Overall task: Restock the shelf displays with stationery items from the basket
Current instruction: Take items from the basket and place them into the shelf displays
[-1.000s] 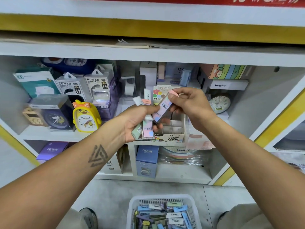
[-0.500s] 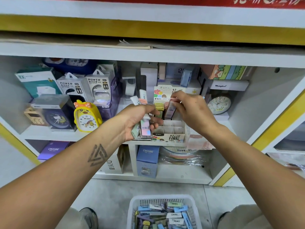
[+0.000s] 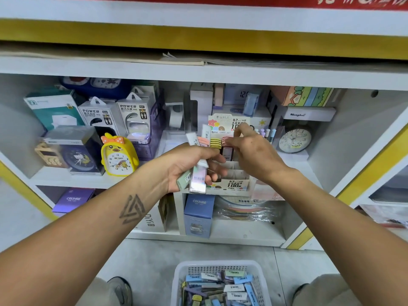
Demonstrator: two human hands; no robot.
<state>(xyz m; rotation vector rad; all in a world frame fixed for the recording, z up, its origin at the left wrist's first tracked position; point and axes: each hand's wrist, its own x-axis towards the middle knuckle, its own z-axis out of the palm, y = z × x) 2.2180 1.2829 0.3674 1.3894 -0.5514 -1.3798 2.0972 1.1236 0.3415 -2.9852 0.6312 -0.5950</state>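
Pastel lead cases (image 3: pixel 197 173) fanned in left hand (image 3: pixel 187 164), right hand (image 3: pixel 254 151) pinching one into display box (image 3: pixel 236 184)

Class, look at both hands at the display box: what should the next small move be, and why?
Probably the right hand, at the display box, should reach back to take another case from the bunch that the left hand grips, since the box's front slots look unfilled.

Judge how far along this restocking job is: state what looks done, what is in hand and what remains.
Done: a few yellow and pink-topped cases already stand in the back slots of the display box. In hand: the left hand grips a bundle of refill cases, while the right hand is at the back row. Left: the front slots look empty, and the basket on the floor holds many more cases.
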